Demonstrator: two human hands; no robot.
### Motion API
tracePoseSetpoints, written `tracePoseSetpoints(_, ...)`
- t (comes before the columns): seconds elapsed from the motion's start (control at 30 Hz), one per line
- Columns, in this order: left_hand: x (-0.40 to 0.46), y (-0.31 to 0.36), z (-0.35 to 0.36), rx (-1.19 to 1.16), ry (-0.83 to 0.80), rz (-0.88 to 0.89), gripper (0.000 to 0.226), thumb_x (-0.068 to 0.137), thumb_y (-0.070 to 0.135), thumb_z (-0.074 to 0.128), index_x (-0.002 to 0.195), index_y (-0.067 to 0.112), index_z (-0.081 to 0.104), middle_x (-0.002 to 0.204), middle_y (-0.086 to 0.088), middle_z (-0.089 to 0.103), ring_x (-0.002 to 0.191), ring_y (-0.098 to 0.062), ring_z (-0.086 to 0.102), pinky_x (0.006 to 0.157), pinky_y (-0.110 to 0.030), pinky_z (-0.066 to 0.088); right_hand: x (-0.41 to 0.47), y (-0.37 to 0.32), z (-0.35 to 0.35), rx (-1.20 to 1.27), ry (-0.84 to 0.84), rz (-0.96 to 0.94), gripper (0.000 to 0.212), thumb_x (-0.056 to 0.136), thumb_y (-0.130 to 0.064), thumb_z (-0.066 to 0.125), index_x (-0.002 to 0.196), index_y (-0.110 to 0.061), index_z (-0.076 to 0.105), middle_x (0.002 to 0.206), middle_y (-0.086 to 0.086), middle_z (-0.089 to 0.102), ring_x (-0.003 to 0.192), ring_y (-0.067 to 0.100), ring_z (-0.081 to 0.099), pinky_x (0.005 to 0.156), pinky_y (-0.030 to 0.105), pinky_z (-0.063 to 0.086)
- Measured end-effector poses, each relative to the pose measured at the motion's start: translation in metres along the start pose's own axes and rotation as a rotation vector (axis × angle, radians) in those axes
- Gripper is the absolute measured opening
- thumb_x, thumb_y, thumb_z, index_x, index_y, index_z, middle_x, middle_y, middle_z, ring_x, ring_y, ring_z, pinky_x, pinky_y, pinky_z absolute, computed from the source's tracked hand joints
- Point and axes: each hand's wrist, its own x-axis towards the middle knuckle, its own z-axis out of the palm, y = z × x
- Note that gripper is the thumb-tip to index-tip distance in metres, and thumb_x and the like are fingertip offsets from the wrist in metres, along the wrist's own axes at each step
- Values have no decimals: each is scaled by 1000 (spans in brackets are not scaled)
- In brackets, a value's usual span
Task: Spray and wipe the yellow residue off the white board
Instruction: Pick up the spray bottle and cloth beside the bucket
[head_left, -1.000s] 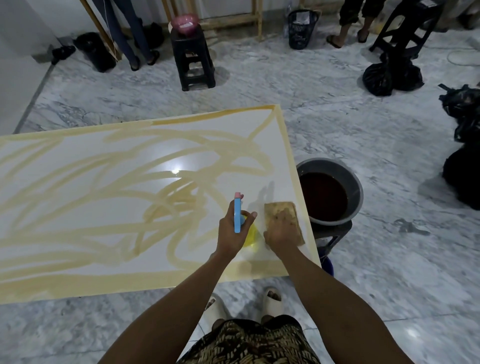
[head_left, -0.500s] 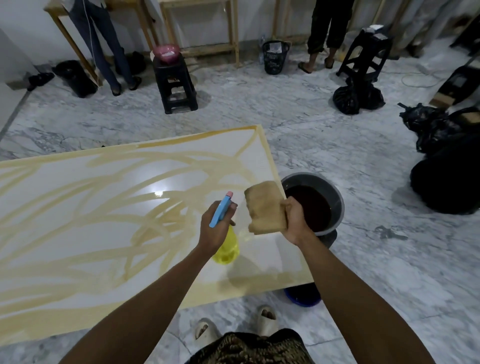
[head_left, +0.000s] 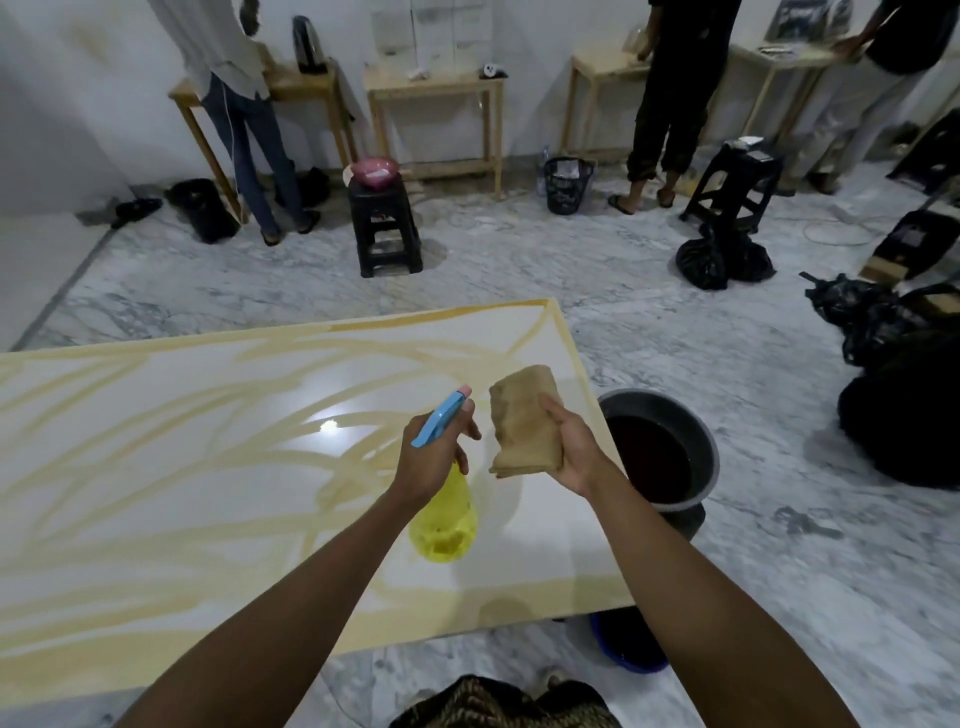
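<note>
A large white board (head_left: 171, 467) lies flat before me, streaked all over with yellow residue (head_left: 332, 493) and edged in yellow. My left hand (head_left: 434, 457) grips a yellow spray bottle (head_left: 444, 519) with a blue trigger head, held above the board's right part, nozzle pointing away. My right hand (head_left: 569, 449) holds a folded tan cloth (head_left: 524, 421) lifted off the board, next to the bottle's head.
A grey bucket of dark liquid (head_left: 657, 457) stands just right of the board, a blue basin (head_left: 623, 649) under the board's near corner. Black stools (head_left: 384, 228), black bags (head_left: 722, 260) and wooden tables with people standing at them line the far wall.
The cloth, pressed flat on the board a second ago, has been lifted by my right hand. The spray bottle rose too. The view tilted up toward the far wall.
</note>
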Motion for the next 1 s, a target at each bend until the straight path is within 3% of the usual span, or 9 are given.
tracePoseSetpoints(0.07,-1,0,-9,47,-32,-35,27,107,35,60,123,20,76,82,-11,74,46,-20,59,48,-26,50,0,2,16,-2,-20,-29,52,100,-45,50,134,-6,58,131,22,64,112,37,63,95,51,53)
tracePoseSetpoints(0.13,-2,3,-20,123,-61,-79,43,105,48,59,89,14,79,82,-8,78,47,-26,62,50,-30,52,1,3,30,-7,-40,-62,54,100,-49,46,132,-8,61,133,23,62,110,37,61,97,52,50)
tracePoseSetpoints(0.2,-1,5,-31,203,-82,-90,60,105,55,57,72,6,71,82,-6,79,46,-29,64,53,-30,54,5,4,41,-19,-43,-80,58,99,-53,45,132,-9,62,135,23,60,112,36,60,103,55,45)
tracePoseSetpoints(0.37,8,5,-50,288,-87,-58,65,105,58,54,66,8,66,71,-10,75,42,-26,62,58,-32,55,12,9,59,-39,-52,-109,58,100,-55,42,133,-11,62,133,20,63,114,36,61,102,54,46)
tracePoseSetpoints(0.5,28,4,-54,305,-119,-109,73,103,60,55,69,-3,69,61,-20,68,41,-24,59,55,-31,52,21,8,65,-35,-34,-116,55,102,-53,40,131,-12,63,131,18,65,114,35,62,106,54,43)
tracePoseSetpoints(0.6,41,6,-45,302,-158,-149,69,102,58,59,61,4,63,56,-18,64,41,-23,57,52,-29,52,32,1,61,-33,-34,-111,56,102,-53,38,134,-12,61,133,16,64,124,36,59,109,56,42)
tracePoseSetpoints(0.83,91,2,-12,247,-159,-195,68,104,57,56,78,-5,72,77,-17,77,46,-27,67,55,-30,57,74,-28,32,-2,0,-69,60,96,-51,56,139,-9,54,133,23,62,126,45,55,104,66,42)
tracePoseSetpoints(1.0,134,-8,21,159,-229,-260,69,105,53,58,79,-11,67,81,-27,72,53,-32,63,60,-38,58,108,-41,-15,2,122,78,57,101,-51,45,137,-8,54,125,20,68,113,37,66,86,48,58)
